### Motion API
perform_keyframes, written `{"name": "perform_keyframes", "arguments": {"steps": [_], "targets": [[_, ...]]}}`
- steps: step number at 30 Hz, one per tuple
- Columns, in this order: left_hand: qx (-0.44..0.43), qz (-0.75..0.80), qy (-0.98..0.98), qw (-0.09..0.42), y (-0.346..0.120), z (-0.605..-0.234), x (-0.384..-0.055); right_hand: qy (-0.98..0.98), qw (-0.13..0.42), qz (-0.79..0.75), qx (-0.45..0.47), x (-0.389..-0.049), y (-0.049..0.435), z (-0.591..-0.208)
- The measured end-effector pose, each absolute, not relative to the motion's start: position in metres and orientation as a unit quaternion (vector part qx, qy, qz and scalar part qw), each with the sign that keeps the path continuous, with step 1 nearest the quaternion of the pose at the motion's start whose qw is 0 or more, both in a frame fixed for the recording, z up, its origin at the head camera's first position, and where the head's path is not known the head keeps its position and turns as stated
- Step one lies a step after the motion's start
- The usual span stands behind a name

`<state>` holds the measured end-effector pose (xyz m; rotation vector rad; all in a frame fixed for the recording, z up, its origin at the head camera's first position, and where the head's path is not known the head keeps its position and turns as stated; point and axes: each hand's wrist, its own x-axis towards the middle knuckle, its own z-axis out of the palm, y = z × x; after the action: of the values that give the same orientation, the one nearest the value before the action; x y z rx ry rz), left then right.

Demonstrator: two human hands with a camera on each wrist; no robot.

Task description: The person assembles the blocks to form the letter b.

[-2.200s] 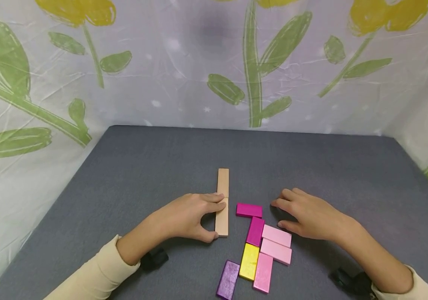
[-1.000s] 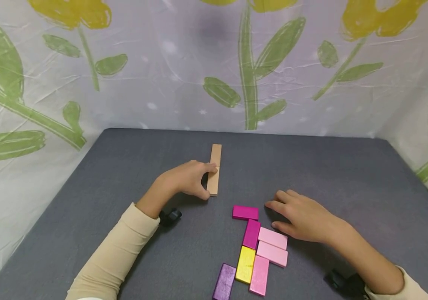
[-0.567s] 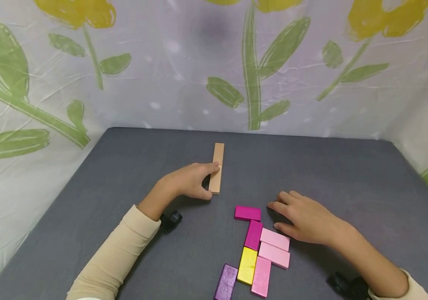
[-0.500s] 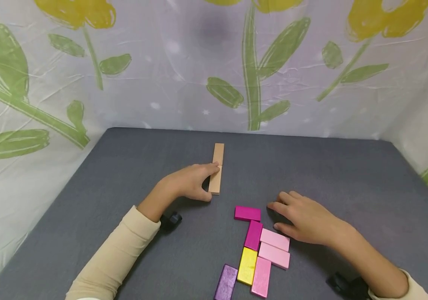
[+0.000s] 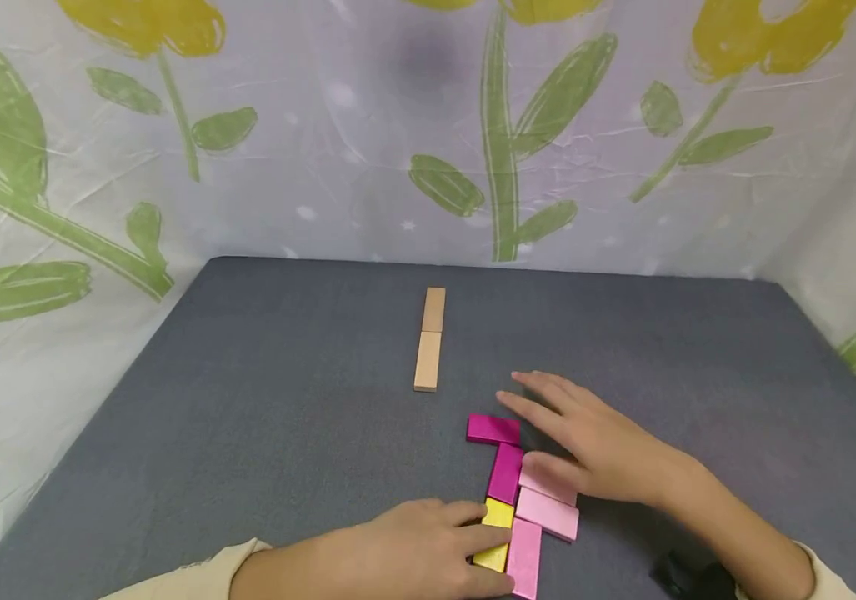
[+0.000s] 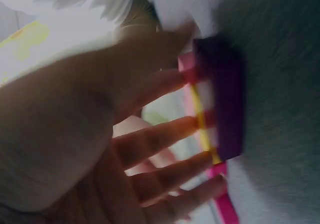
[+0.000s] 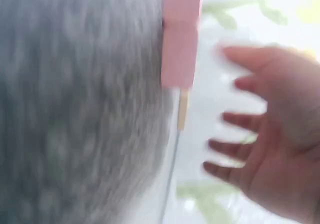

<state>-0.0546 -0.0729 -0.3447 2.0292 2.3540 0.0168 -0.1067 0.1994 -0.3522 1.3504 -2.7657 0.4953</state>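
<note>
My left hand (image 5: 416,552) hovers over the near end of the coloured blocks, its fingers extended across the yellow block (image 5: 497,517). It hides the purple block in the head view; the left wrist view shows that purple block (image 6: 227,98) just beyond the straight fingers. My right hand (image 5: 600,442) is spread above the upper light pink block (image 5: 558,487), covering part of it. Beside them lie another light pink block (image 5: 548,512), a pink block (image 5: 525,558) and two magenta blocks (image 5: 493,429). Neither hand grips anything. Whether fingertips touch the blocks I cannot tell.
Two plain wooden blocks (image 5: 429,342) lie end to end in a line farther back on the grey table (image 5: 285,350). A flower-printed cloth (image 5: 367,167) hangs behind the table and at its sides.
My left hand pushed the two wooden blocks away from me, then let go and came back to the coloured blocks. My right hand spread its fingers and moved slightly left over the light pink block.
</note>
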Motion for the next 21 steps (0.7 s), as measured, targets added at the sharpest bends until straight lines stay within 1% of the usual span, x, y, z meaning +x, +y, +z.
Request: {"name": "perform_keyframes", "arguments": {"steps": [3, 6, 7, 9, 11, 14, 17, 21], "targets": [[0.657, -0.004, 0.754, -0.025, -0.074, -0.351, -0.049, -0.860, -0.032, 0.182, 0.476, -0.091, 0.187, -0.351], [0.656, -0.004, 0.753, -0.057, -0.074, -0.354, -0.048, -0.841, -0.070, 0.148, 0.515, -0.074, 0.178, -0.356], [0.655, 0.003, 0.754, -0.060, -0.074, -0.355, -0.048, -0.839, -0.076, 0.137, 0.521, -0.069, 0.176, -0.359], [0.651, 0.012, 0.756, -0.065, -0.073, -0.355, -0.047, -0.840, -0.072, 0.113, 0.526, -0.063, 0.173, -0.364], [0.645, 0.026, 0.762, -0.056, -0.073, -0.356, -0.048, -0.843, -0.061, 0.104, 0.523, -0.059, 0.172, -0.368], [0.627, 0.055, 0.776, -0.034, -0.072, -0.357, -0.051, -0.848, -0.059, 0.117, 0.513, -0.061, 0.172, -0.371], [0.596, 0.071, 0.800, -0.010, -0.072, -0.359, -0.059, -0.860, -0.066, 0.132, 0.489, -0.072, 0.175, -0.371], [0.527, 0.085, 0.845, 0.012, -0.076, -0.361, -0.077, -0.890, -0.067, 0.132, 0.432, -0.092, 0.181, -0.371]]}}
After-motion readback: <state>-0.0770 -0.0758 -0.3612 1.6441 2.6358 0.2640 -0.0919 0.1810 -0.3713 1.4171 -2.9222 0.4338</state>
